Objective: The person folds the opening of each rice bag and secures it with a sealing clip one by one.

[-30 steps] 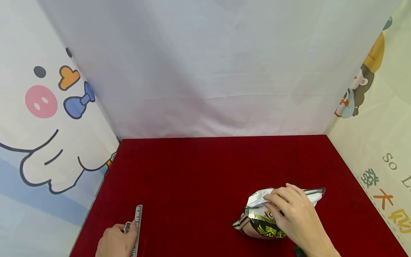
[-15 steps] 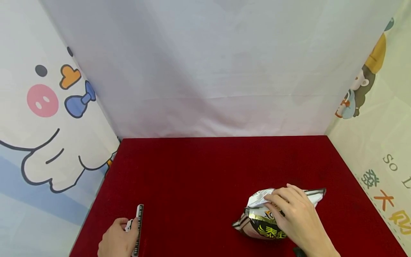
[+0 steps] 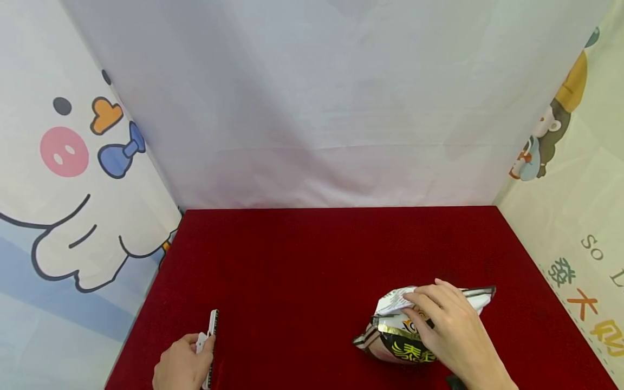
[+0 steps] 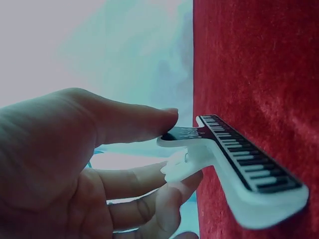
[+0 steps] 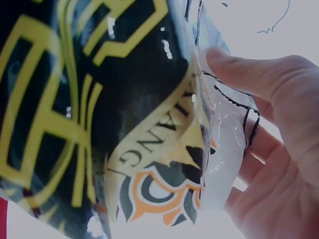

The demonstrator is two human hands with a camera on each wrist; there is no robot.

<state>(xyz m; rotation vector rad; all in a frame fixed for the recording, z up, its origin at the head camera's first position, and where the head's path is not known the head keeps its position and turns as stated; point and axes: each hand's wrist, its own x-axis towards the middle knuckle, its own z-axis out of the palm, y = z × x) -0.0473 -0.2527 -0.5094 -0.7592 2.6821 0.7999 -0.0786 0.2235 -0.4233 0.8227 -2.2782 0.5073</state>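
My left hand (image 3: 182,363) pinches the short lever of a white bag clip (image 3: 213,323) at the near left of the table. Piano keys are printed along the clip's long bar (image 4: 249,157), which stands close to the red cloth in the left wrist view. The thumb presses the lever's dark top, with fingers behind its white lower part. At the near right, my right hand (image 3: 452,329) grips the folded-over white top of a snack bag (image 3: 390,344). The bag's black and yellow printed front (image 5: 139,64) fills much of the right wrist view.
Red cloth (image 3: 302,271) covers the table. A dark object (image 3: 455,382), partly hidden, lies below my right wrist at the bottom edge. A pale curtain (image 3: 312,108) hangs behind, with printed cloths (image 3: 73,227) on both sides.
My left hand has shifted slightly right with the clip, and the clip has turned so that its key-printed face shows less in the head view. My right hand and the snack bag stay put.
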